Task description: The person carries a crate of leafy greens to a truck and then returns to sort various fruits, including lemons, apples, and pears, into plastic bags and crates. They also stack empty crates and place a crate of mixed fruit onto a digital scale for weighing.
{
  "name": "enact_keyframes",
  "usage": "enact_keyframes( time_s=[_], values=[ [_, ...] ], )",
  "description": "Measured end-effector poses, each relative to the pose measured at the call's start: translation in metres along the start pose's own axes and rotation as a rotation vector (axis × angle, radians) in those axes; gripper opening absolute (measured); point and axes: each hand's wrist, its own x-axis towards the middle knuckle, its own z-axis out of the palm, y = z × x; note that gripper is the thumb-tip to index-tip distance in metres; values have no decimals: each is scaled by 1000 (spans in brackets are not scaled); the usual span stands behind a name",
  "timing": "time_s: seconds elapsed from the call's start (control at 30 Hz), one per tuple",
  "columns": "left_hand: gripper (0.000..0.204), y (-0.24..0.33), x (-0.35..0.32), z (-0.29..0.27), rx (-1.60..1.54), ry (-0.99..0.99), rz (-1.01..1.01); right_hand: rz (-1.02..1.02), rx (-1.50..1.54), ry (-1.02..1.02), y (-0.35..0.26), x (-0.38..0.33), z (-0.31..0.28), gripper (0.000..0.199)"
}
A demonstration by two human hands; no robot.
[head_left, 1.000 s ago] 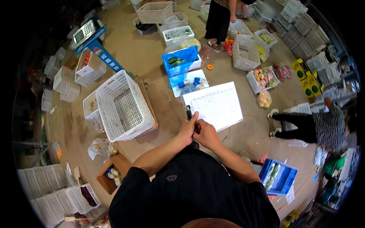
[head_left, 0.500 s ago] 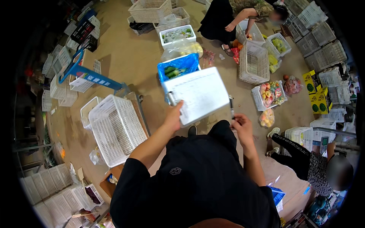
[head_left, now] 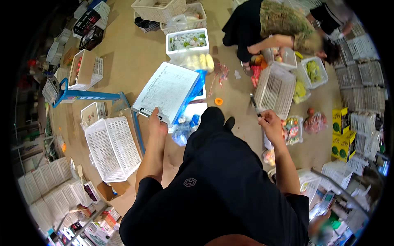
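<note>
My left hand (head_left: 157,124) is closed on the lower edge of a clipboard (head_left: 167,89), which carries a sheet of white paper with a printed table. The thumb lies near the metal clip. Out to the right, my right hand (head_left: 271,124) pinches a dark pen (head_left: 254,103) that points away from me, apart from the board. Below the clipboard, a blue plastic bag (head_left: 198,86) and a white foam box (head_left: 198,109) are partly covered. My right hand is nearest to a white crate (head_left: 276,90) on the floor beyond it.
A blue-handled trolley (head_left: 96,95) and white baskets (head_left: 113,149) stand at my left. Ahead is a foam box of wrapped green fruit (head_left: 187,42). A person in a patterned top (head_left: 283,24) bends over crates at the far right. Yellow cartons (head_left: 343,143) and stacked crates line the right side.
The clipboard in my left hand has moved left and turned. My right hand has risen slightly with the pen. My view has shifted forward, and the bending person leans farther right.
</note>
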Motion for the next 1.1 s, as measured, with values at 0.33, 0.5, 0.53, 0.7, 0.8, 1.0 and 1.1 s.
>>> enact_keyframes(
  time_s=[0.33, 0.5, 0.53, 0.7, 0.8, 1.0, 1.1],
  values=[
    [30, 22, 34, 204, 819, 1, 488, -141, 274, -107, -137, 298, 26, 9],
    [38, -15, 185, 267, 1089, 148, 608, -223, 163, -183, -160, 435, 20, 9],
    [38, 6, 179, 317, 1288, 122, 640, -93, 159, -141, -175, 459, 21, 9],
    [30, 42, 171, 374, 1350, -19, 853, -277, -298, -578, -229, 560, 78, 8],
    [31, 45, 185, 403, 1449, -4, 910, -359, -312, -726, -266, 604, 119, 7],
    [35, 61, 223, 464, 1581, 61, 975, -601, -252, -894, -333, 706, 152, 6],
    [31, 67, 237, 501, 1596, 158, 1106, -565, -229, -931, -341, 766, 162, 9]
  ],
)
